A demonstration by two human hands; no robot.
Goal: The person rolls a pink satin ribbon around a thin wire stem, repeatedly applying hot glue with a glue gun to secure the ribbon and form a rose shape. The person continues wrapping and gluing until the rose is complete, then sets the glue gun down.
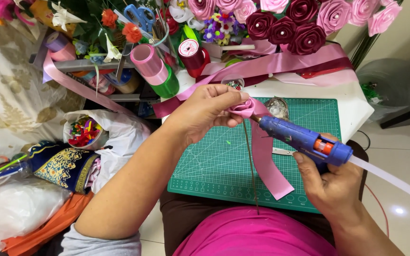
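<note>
Both hands were busy above the mat. The right hand, nearest the body, was closed around the grip of a blue glue gun, and its nozzle touched the base of a pink ribbon rose. A white glue stick came out of the gun's back toward the right edge. The left hand pinched the rose between thumb and fingers and held it over the far left part of the green cutting mat. The rose was small and tightly rolled; its loose ribbon tail hung down across the mat, and a thin dark wire stem dropped toward the lap. The mat's left half was open, with bare grid up to its left and near edges. Farther away, ribbon spools and scissors crowded the table's far side, and finished roses stood behind.
</note>
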